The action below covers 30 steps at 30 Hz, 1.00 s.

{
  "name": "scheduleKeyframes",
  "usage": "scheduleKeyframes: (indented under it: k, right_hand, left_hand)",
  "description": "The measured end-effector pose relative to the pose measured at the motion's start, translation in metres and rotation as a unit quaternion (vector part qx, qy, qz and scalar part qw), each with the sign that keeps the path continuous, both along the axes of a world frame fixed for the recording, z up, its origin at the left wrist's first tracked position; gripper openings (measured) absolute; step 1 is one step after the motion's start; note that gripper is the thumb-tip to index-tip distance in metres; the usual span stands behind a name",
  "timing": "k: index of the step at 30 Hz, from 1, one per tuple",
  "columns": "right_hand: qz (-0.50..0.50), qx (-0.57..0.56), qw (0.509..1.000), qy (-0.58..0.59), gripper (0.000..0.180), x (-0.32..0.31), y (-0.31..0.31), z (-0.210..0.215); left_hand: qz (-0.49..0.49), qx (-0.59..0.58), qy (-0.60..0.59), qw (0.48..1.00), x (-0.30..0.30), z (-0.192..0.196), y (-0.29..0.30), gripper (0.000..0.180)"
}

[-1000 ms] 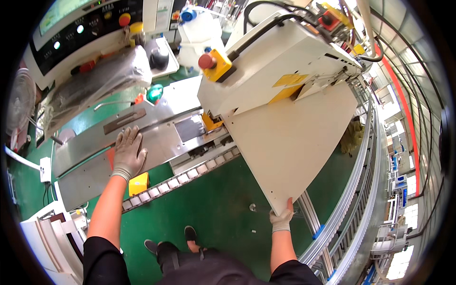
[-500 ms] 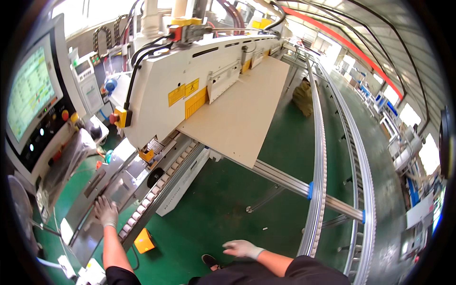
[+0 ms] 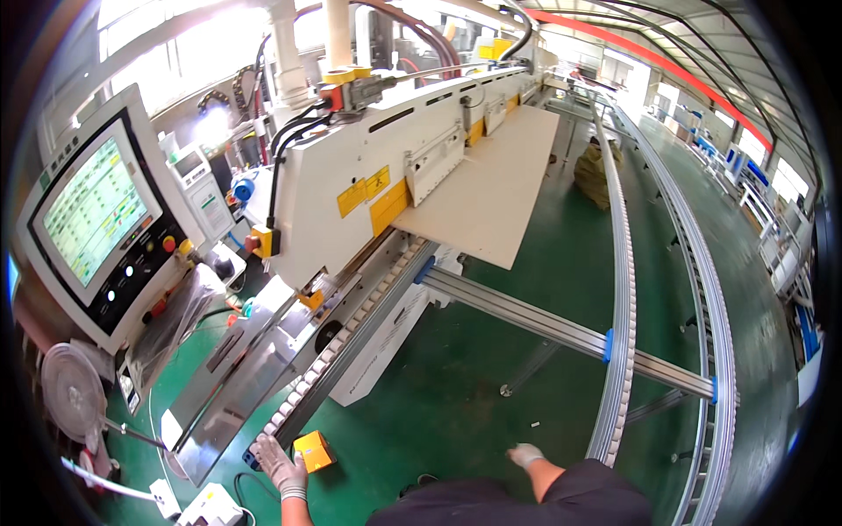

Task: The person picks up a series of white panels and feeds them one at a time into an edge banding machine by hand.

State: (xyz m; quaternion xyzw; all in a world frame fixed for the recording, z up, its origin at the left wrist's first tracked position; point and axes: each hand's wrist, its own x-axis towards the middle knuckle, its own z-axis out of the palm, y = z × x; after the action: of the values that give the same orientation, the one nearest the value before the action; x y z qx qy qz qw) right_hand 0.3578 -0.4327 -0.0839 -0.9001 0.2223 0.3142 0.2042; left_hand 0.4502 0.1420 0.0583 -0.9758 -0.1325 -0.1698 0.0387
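Note:
My left hand (image 3: 281, 466), in a pale glove, is open with fingers stretched out at the near end of the roller track (image 3: 323, 361). It seems to rest on or just above the track's end; contact is hard to make out. Low over the floor hangs my right hand (image 3: 526, 454), also gloved, away from everything; its fingers are too small to read. A large beige panel (image 3: 491, 193) lies partly inside the long white machine (image 3: 324, 167), farther along the track.
A control screen (image 3: 96, 210) on a white console stands at the left. A yellow box (image 3: 314, 451) sits on the green floor beside my left hand. Aluminium roller rails (image 3: 623, 316) run along the right, joined by a crossbar (image 3: 526, 311). A dark green sack (image 3: 596, 174) stands beyond.
My left hand has moved off the metal guide plate, nearer to me, to the track's end. My right hand has shifted right. The panel sits farther along the machine, away from me.

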Motion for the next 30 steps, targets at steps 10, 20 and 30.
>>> scheduleKeyframes:
  k: [10, 20, 30]
  right_hand:
    - [0.248, 0.377, 0.862, -0.233, 0.034, 0.181, 0.319, 0.139]
    - [0.476, 0.275, 0.625, -0.554, 0.022, 0.233, 0.49, 0.223]
    - [0.47, -0.055, 0.856, -0.206, 0.038, 0.216, 0.579, 0.228]
  left_hand:
    - [-0.008, -0.283, 0.139, 0.949, -0.208, -0.097, 0.093, 0.036]
    - [0.258, -0.364, 0.064, 0.892, -0.302, -0.067, 0.201, 0.038]
    - [0.173, -0.183, -0.245, 0.936, -0.326, 0.031, 0.333, 0.043]
